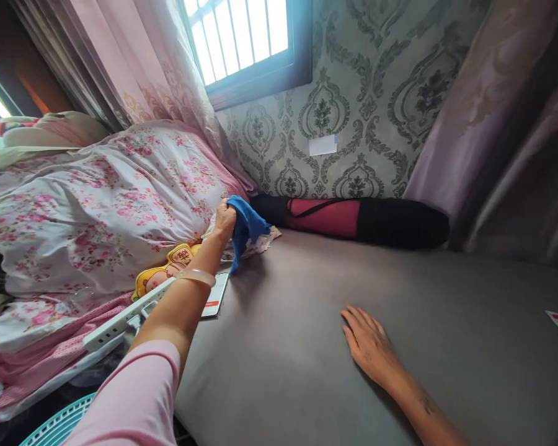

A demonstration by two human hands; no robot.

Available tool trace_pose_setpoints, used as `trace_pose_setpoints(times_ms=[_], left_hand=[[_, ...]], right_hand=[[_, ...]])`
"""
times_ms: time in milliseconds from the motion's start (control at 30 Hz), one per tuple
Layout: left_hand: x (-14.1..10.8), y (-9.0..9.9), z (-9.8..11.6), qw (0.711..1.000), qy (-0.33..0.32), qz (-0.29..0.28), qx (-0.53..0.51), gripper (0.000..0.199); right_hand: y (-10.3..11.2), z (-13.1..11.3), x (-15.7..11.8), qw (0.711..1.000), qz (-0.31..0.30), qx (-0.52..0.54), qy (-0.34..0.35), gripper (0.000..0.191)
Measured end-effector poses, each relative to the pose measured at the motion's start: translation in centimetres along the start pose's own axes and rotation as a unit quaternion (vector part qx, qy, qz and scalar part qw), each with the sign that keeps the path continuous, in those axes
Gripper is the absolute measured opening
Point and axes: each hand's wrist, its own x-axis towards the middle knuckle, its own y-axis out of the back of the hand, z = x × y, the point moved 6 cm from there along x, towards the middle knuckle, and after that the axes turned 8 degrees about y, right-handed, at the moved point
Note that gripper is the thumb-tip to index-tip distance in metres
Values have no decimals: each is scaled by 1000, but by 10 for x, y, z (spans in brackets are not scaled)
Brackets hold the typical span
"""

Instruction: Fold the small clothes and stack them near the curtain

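My left hand (225, 218) is stretched far forward and closed on a blue cloth (248, 226), which hangs down from it near the bed's back left corner. Beneath and behind the cloth lies a pale patterned fabric (270, 240), partly hidden. My right hand (366, 339) rests palm down on the grey sheet (297, 347), its fingers spread and holding nothing. Just below the blue cloth, a flat white item with a red mark (216, 296) lies at the sheet's left edge, partly covered by my left forearm.
A long black and dark red bag (325, 218) lies along the wall. To the left are floral bedding (88, 210), a yellow cartoon cushion (154, 279) and a white power strip (116, 323). A teal basket (60, 424) stands at the lower left; curtains hang on both sides.
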Motion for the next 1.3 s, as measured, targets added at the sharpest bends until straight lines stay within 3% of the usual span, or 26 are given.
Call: trace_pose_setpoints(times_ms=[233,367,500,700,867,967,1033,1133,1233,1300], left_hand=[[-66,-77,28,984,86,-115,-107,17],[-110,-108,35,961,127,-181,-167,18],[-147,-128,39,952,124,-220,-174,18],[-193,-151,36,937,140,-274,-167,21],[-224,-161,47,931,131,-300,-161,18],[-232,-162,57,930,101,-325,-139,20],[-232,-159,63,932,48,-343,-106,26],[-228,-152,67,931,-66,-357,-28,39],[-228,-149,64,915,-162,-362,75,48],[-232,-151,60,897,-189,-382,114,50]], right_hand=[[7,-4,-1,1000,3,6,6,44],[8,-2,-2,999,19,27,5,42],[27,-4,4,991,52,123,-8,40],[84,-37,15,955,131,265,15,31],[87,-54,14,951,101,288,50,39],[84,-42,16,949,121,288,39,46],[90,-25,17,943,163,289,0,40],[112,4,15,927,235,278,-90,26],[140,24,7,908,285,263,-162,28],[159,30,2,899,306,254,-183,32]])
